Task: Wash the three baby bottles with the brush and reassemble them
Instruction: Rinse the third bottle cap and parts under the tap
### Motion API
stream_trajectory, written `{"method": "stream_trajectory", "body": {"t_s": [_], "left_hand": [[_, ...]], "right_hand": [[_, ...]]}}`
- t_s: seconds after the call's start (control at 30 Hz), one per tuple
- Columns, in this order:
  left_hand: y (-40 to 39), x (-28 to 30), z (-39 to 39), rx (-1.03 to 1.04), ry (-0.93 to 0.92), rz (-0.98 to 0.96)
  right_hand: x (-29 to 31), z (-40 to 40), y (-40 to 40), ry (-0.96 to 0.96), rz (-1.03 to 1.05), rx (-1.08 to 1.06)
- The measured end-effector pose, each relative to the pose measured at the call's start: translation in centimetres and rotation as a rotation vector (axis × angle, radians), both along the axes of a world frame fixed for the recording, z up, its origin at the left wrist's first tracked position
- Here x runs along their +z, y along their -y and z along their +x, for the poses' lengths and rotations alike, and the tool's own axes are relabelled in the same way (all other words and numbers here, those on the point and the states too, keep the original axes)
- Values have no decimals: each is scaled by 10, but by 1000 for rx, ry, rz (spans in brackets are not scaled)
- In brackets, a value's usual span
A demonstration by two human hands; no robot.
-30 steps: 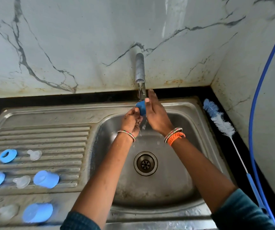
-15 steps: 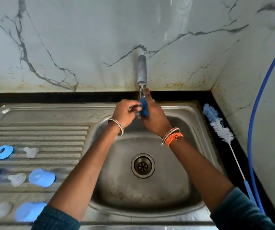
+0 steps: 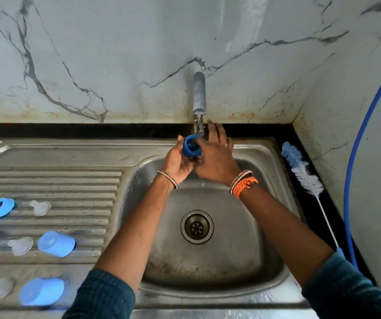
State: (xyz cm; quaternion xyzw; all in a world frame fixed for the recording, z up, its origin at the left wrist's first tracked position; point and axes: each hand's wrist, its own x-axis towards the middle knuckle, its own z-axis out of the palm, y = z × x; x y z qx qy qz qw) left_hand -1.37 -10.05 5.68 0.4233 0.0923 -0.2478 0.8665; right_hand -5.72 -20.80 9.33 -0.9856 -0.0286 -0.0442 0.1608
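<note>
Your left hand point(image 3: 178, 161) grips blue cap point(image 3: 191, 146) under tap point(image 3: 199, 95), mouth up; right hand point(image 3: 217, 155) released, touching cap's right.

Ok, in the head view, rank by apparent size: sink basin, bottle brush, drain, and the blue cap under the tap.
1. Sink basin, clearly largest.
2. Bottle brush, long but thin.
3. Drain and blue cap: they look alike; the hands partly hide the cap, so no ranking between them.
</note>
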Motion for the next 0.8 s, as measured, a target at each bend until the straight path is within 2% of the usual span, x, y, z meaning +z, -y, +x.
{"method": "stream_trajectory", "body": {"t_s": [0.13,0.2,0.3,0.37,0.4,0.47,0.5,0.53,0.63,0.67,0.7,0.73,0.77,0.8], "left_hand": [[6,4,5,16,-7,38],[2,4,7,15,12,96],[-3,2,6,-25,64,139],[-1,3,7,-25,104,123],[0,2,7,-14,109,126],[3,0,5,15,112,126],[5,-2,3,28,117,109],[8,-4,0,37,139,103],[21,-7,-9,65,222,210],[23,-9,-12,64,249,266],[25,-13,-13,72,272,330],[25,-14,-15,56,267,364],[24,-16,-13,32,241,382],[22,-18,-8,-4,232,393]], "right_hand": [[7,-4,1,-73,-10,132],[12,-3,18,-68,-200,199],[12,4,43,147,-539,257],[5,0,40,231,-540,234],[1,-4,33,178,-472,194],[-4,-11,14,-49,-284,98],[-1,-11,5,-172,-118,49],[5,-9,-5,-251,140,-18],[18,11,-16,-342,1264,-344],[16,20,-16,-382,1524,-495],[12,30,-17,-416,1558,-586],[10,34,-22,-428,1399,-612],[6,35,-29,-403,1143,-573],[-3,35,-35,-294,823,-539]]}}
